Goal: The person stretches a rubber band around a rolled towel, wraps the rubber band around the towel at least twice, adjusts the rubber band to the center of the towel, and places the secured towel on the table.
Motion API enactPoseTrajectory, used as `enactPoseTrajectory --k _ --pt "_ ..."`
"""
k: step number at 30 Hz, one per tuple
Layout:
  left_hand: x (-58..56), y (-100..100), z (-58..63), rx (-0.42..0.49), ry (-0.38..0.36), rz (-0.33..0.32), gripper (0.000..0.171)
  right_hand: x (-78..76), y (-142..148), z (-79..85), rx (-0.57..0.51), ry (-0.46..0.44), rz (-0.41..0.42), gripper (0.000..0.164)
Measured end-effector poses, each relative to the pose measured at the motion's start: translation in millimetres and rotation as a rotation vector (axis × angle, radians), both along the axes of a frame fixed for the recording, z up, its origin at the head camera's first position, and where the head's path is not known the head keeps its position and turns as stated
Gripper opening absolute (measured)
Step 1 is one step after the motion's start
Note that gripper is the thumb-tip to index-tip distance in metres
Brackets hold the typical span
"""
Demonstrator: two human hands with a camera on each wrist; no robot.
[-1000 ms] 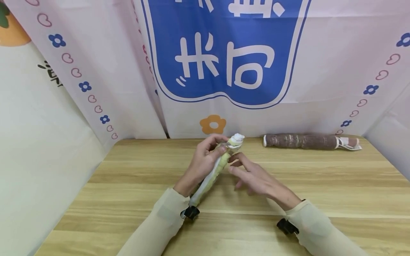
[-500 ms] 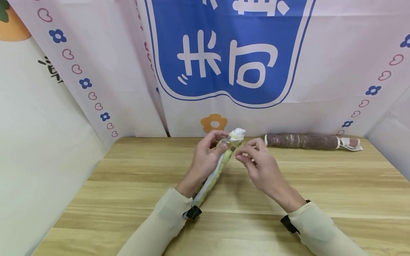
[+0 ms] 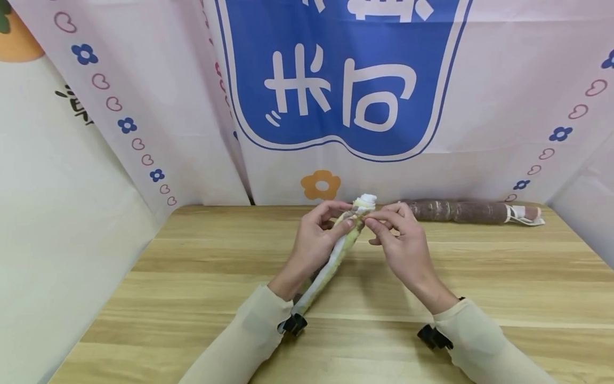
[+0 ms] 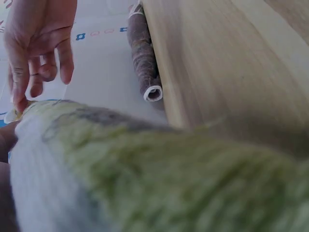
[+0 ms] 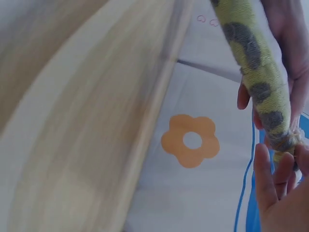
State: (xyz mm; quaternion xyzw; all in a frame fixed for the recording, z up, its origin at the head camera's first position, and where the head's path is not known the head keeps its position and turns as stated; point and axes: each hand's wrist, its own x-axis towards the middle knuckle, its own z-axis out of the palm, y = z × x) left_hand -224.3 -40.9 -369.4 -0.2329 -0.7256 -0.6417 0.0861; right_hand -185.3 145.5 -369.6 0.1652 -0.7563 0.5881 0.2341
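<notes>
a pale printed backdrop (image 3: 278, 176) stands behind the worktop and continues along its left and right sides. the worktop (image 3: 192, 266) is wood-grained, light brown with paler streaks. above its far edge the backdrop carries a blue panel (image 3: 326, 130) with white characters and, lower, just over that edge, an orange flower (image 3: 309, 186). cream sleeves (image 3: 244, 330) reach in over the worktop's near edge. a brown roll (image 3: 460, 211) lies along its far edge, toward the right corner, with a white-edged flap at the outer end.

the yellow roll (image 3: 338, 255) is over the middle of the worktop, its long axis slanting from near left to far right. its white tip (image 3: 367, 200) points toward the worktop's far edge; the other end is partly hidden by a wrist camera (image 3: 293, 324). the left hand (image 3: 312, 237) is clamped round it near the tip, thumb on top. the right hand (image 3: 405, 242) has thumb and forefinger together, pinching a thin band (image 5: 293, 139) at the neck.

the right wrist view shows dark grey patches down the yellow side, mostly turned away from the head camera. the left wrist view shows the brown roll's inner end, hollow and white-rimmed, which the right hand covers in the head view.
</notes>
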Motion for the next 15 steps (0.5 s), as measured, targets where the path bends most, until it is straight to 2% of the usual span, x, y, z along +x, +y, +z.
enactPoseTrajectory --k 4,9,12,15 --pt "-1.1 -1.9 1.2 -0.006 -0.028 -0.018 0.030 -2.2 1.9 3.1 -0.074 -0.154 0.039 0.019" --pt "-1.3 -4.1 2.8 -0.010 -0.063 -0.045 0.036 -7.7 5.9 4.7 -0.092 -0.272 0.088 0.024" --pt "-1.1 -6.1 4.1 -0.006 -0.059 -0.034 0.034 -11.5 7.0 6.6 -0.037 -0.293 0.116 0.026" --pt "-2.2 -8.2 6.1 0.008 -0.038 -0.006 0.030 -16.7 6.9 7.4 0.111 -0.248 0.109 0.023"
